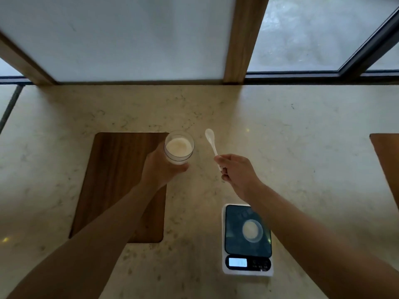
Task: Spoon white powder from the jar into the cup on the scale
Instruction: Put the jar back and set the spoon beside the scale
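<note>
Clear glass made up the jar (179, 147), and I saw it about half full of white powder (178, 146), the powder lying in a fairly level bed below the rim. My left hand (160, 167) had its fingers wrapped round the jar's lower wall, holding it upright at the far right corner of a dark wooden board (112, 180); I could not tell whether the jar's base touched the board or hung just above it. Nearer to me, the small clear cup (252, 230) sat on the dark platform of the scale (247, 240), with a pale layer of powder across its bottom.

My right hand (236, 171) had its fingers pinched shut on the handle end of a white spoon (211, 143). The spoon pointed away from me, its bowl out to the right of the jar and apart from it; whether anything lay in the bowl I could not make out. My right forearm crossed over the scale's far right corner.

The scale had a white body and a lit pale display (237, 262) at its near edge, its figures too blurred to read. The surface (302, 130) was pale stone with faint veining. Another brown wooden piece (387, 160) showed at the right edge. Behind stood frosted panes in wooden and dark frames.
</note>
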`<state>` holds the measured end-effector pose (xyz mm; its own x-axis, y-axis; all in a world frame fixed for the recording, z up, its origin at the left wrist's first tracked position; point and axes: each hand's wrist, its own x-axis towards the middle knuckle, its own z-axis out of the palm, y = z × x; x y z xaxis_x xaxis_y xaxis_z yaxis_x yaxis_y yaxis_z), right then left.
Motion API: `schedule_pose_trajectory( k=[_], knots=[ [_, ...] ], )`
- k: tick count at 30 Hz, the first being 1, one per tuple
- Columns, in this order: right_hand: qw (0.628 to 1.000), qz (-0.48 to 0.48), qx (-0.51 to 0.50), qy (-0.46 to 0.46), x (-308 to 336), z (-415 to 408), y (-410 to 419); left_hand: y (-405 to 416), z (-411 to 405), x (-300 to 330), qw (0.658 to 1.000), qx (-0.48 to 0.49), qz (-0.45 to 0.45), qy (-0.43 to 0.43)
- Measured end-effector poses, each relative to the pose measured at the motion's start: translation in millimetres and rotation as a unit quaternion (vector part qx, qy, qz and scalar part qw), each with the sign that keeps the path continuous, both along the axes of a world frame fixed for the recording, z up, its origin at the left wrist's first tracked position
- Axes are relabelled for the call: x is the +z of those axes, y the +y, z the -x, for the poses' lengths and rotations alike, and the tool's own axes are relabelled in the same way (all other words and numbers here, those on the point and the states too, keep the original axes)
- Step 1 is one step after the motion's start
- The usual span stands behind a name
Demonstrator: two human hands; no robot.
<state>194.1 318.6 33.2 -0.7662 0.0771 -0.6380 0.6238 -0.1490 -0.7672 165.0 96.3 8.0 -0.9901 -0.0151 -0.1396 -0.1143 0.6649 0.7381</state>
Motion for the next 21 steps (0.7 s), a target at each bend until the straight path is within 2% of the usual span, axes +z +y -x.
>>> schedule_pose_trajectory(
  k=[11, 21],
  knots=[
    [1.0, -0.019, 0.011, 0.013, -29, 74, -39, -35, 89, -26, 0.998, 0.058, -0.019, 0.012],
    [1.0, 0.024, 0.002, 0.012, -54, 104, -50, -40, 149, -41, 0.993, 0.101, -0.024, 0.064]
  ],
)
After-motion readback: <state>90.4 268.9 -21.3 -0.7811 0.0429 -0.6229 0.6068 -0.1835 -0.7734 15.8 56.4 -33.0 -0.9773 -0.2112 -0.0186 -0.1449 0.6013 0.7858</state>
